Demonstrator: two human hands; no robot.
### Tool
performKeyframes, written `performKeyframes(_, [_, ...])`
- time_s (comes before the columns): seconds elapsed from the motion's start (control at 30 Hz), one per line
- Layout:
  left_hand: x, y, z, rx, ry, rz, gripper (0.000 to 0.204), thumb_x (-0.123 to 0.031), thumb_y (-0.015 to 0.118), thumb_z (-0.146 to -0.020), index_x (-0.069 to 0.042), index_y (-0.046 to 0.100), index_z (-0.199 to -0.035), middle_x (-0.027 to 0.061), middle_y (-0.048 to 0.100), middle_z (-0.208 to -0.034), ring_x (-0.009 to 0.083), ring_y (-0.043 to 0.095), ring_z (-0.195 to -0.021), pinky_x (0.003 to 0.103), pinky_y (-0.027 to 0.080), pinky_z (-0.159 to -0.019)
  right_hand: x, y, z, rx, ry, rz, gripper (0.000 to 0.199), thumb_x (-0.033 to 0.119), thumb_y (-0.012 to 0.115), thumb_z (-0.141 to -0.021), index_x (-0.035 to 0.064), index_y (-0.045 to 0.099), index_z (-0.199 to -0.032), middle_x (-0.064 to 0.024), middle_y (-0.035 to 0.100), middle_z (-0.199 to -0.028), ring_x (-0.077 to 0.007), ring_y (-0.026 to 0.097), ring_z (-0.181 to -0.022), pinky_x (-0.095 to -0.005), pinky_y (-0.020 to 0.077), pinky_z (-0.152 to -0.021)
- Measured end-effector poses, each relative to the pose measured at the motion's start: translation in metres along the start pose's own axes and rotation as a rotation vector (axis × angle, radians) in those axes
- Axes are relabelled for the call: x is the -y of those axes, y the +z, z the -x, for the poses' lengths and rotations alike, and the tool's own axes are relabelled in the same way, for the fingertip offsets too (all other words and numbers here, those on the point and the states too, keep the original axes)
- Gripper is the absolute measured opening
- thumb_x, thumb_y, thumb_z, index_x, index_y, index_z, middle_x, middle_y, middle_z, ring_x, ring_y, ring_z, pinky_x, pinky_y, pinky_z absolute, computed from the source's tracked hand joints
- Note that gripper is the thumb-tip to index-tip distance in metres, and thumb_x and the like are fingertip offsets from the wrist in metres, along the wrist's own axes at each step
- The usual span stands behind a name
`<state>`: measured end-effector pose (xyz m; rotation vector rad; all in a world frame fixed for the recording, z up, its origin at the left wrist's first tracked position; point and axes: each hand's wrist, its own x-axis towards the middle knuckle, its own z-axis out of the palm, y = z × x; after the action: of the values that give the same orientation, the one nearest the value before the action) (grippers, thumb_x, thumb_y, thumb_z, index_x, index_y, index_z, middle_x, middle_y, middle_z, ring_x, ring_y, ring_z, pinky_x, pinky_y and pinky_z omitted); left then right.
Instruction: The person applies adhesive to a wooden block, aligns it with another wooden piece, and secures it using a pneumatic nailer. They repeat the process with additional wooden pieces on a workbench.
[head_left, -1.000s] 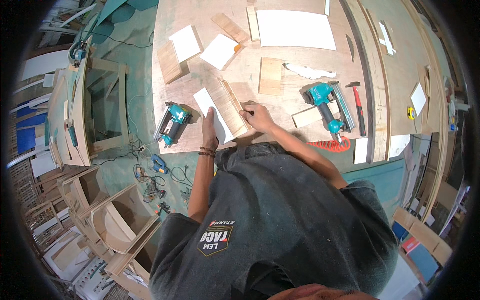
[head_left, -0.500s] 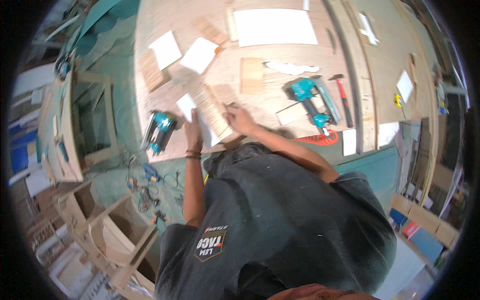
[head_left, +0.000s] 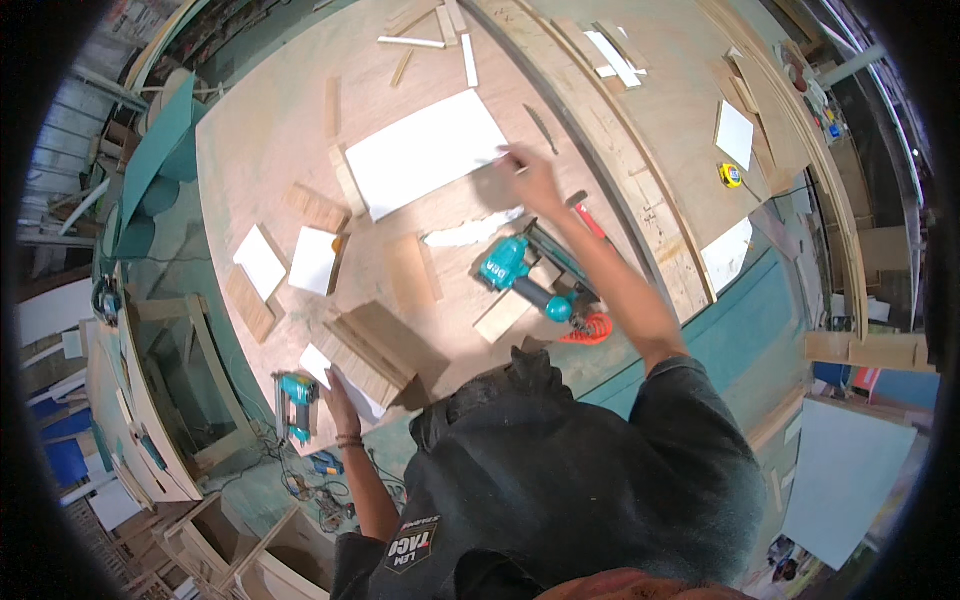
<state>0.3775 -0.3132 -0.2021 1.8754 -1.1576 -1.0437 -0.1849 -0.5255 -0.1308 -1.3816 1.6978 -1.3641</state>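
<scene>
Reaching far across the plywood workbench [head_left: 300,130], my right hand [head_left: 530,178] lies at the near right corner of the large white panel [head_left: 425,150], fingers spread and loosely open on its edge; nothing is clasped in it. That panel lies flat toward the far side of the bench, well apart from my body.

My left hand [head_left: 340,392] rests flat and unclenched at the near edge of the bench, its palm down on a small white board [head_left: 325,368] that is tucked under the wooden slatted piece [head_left: 365,355]. The slatted piece touches my fingertips and sits tilted across the bench edge. Just beside that hand, to its left, a teal nail gun [head_left: 296,400] hangs at the bench edge.

Under my right forearm lies a second teal power tool [head_left: 520,275], with an orange coiled hose [head_left: 588,328] at its near end and a red-handled tool [head_left: 590,220] just beyond it. A torn white strip [head_left: 470,232] lies between the large panel and that tool. 2 smaller white squares [head_left: 290,262] sit side by side on the left part of the bench, with short wooden offcuts [head_left: 318,207] around them. A yellow tape measure [head_left: 731,175] rests on the long curved plywood boards [head_left: 690,110] to my right.
</scene>
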Motion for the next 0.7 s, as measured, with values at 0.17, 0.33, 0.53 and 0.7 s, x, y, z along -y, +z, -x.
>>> performKeyframes(0.17, [-0.026, -0.001, -0.004, -0.121, -0.147, 0.310, 0.076, -0.055, 0.037, -0.109, -0.005, 0.019, -0.163, 0.0132, 0.034, -0.164, 0.0259, 0.030, -0.151, 0.039, 0.022, -0.122, -0.109, -0.144, -0.142, -0.333, 0.101, 0.458, 0.044, 0.033, 0.072, -0.087, 0.0023, 0.072, -0.119, -0.0206, 0.075, -0.099, -0.0285, 0.074, -0.092, -0.0391, 0.0567, -0.083])
performKeyframes(0.33, [-0.029, -0.020, 0.000, -0.313, -0.373, 0.294, 0.081, -0.063, 0.046, -0.102, -0.026, 0.012, -0.166, 0.0161, 0.034, -0.164, 0.0301, 0.038, -0.148, 0.044, 0.031, -0.117, -0.173, -0.201, -0.241, -0.360, 0.275, 0.602, 0.057, 0.042, 0.068, -0.085, 0.0042, 0.068, -0.127, -0.0249, 0.070, -0.116, -0.0393, 0.068, -0.108, -0.0468, 0.0541, -0.095])
performKeyframes(0.53, [-0.042, -0.026, 0.029, -0.408, -0.458, 0.105, 0.084, -0.069, 0.047, -0.099, -0.027, 0.016, -0.165, 0.0131, 0.034, -0.163, 0.0314, 0.041, -0.144, 0.046, 0.034, -0.112, -0.158, -0.176, -0.293, -0.131, 0.319, 0.938, 0.061, 0.050, 0.066, -0.089, 0.0018, 0.064, -0.127, -0.0251, 0.057, -0.134, -0.0399, 0.053, -0.129, -0.0496, 0.0471, -0.105])
performKeyframes(0.7, [-0.056, -0.016, 0.046, -0.369, -0.528, 0.052, 0.079, -0.057, 0.045, -0.105, -0.023, 0.008, -0.166, 0.0113, 0.024, -0.169, 0.0392, 0.037, -0.147, 0.048, 0.033, -0.113, -0.190, -0.207, -0.322, -0.146, 0.277, 1.053, 0.062, 0.054, 0.062, -0.091, 0.0026, 0.066, -0.125, -0.0263, 0.056, -0.134, -0.0399, 0.052, -0.129, -0.0488, 0.0443, -0.107])
